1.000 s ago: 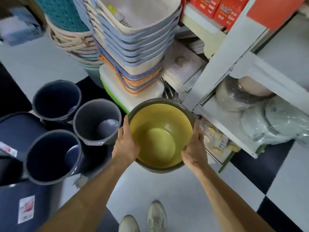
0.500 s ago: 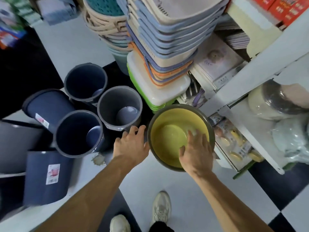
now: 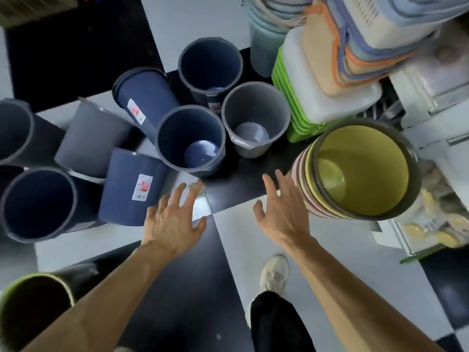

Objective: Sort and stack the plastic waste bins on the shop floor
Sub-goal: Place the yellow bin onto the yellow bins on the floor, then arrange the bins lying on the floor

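A tall stack of nested bins (image 3: pixel 360 168), yellow inside with a dark rim on top, stands upright at the right. My right hand (image 3: pixel 281 212) is open just left of it, not touching. My left hand (image 3: pixel 172 222) is open too, fingers spread, near an overturned navy bin (image 3: pixel 127 189) with a label. Upright navy bins (image 3: pixel 190 141) (image 3: pixel 210 64) and a grey bin (image 3: pixel 253 120) stand in a cluster beyond my hands. Another large navy bin (image 3: pixel 38 204) stands at the left.
Stacked baskets and green-edged tubs (image 3: pixel 324 80) rise at the back right beside white shelving (image 3: pixel 436 102). Another navy bin (image 3: pixel 144 97) and a grey one (image 3: pixel 88 138) lie tipped. A green-rimmed dark bin (image 3: pixel 30 306) is at bottom left. My shoe (image 3: pixel 274 275) is on the checkered floor.
Both hands have let go of the yellow bin and pulled back to the left. The view has swung left and down, showing more bins.
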Tool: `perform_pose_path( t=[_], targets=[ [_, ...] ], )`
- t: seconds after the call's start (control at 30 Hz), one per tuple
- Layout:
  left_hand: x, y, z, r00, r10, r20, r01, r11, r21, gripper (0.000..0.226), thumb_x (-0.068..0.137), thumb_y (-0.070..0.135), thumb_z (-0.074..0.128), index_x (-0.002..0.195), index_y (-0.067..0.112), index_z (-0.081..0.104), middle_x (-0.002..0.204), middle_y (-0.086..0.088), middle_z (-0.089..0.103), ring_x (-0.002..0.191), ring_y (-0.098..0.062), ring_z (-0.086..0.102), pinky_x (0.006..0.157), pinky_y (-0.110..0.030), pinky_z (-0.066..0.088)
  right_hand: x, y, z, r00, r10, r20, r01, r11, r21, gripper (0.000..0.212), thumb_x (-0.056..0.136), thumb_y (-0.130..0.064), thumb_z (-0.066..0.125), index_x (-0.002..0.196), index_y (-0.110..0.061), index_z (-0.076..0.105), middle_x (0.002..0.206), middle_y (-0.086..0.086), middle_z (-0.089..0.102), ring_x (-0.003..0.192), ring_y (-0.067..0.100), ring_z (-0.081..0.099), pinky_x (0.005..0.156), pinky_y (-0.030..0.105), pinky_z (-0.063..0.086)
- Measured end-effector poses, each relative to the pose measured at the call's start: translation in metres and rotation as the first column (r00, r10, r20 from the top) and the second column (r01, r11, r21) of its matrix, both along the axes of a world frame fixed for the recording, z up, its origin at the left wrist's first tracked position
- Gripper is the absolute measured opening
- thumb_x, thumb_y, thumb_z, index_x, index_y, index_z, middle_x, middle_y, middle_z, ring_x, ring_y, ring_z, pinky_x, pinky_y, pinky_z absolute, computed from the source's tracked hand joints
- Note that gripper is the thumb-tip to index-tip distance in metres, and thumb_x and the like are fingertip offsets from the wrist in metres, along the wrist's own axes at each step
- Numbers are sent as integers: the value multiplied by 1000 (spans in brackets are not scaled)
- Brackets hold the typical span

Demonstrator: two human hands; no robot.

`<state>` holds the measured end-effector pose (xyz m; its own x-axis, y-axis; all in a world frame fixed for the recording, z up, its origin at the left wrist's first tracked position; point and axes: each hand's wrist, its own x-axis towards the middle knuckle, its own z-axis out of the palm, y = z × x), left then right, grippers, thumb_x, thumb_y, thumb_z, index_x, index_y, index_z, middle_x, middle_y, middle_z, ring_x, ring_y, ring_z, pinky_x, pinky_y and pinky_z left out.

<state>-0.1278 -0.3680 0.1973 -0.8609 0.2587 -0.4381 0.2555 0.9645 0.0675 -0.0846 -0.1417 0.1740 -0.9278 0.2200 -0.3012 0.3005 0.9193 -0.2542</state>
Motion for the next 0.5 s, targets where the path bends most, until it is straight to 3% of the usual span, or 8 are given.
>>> perform_pose_path(
  t=[0.5],
  targets=[
    [89, -358, -61, 981, 189, 53, -188, 982, -26, 76, 89, 60, 40, 151, 38, 1, 163, 1, 9, 146, -34, 19, 114, -54, 26, 61, -358, -50, 986, 162, 50, -157, 983, -95, 64, 92, -39, 52, 148, -15, 32, 156, 18, 27, 144, 38, 24, 111, 49, 35]
  ],
)
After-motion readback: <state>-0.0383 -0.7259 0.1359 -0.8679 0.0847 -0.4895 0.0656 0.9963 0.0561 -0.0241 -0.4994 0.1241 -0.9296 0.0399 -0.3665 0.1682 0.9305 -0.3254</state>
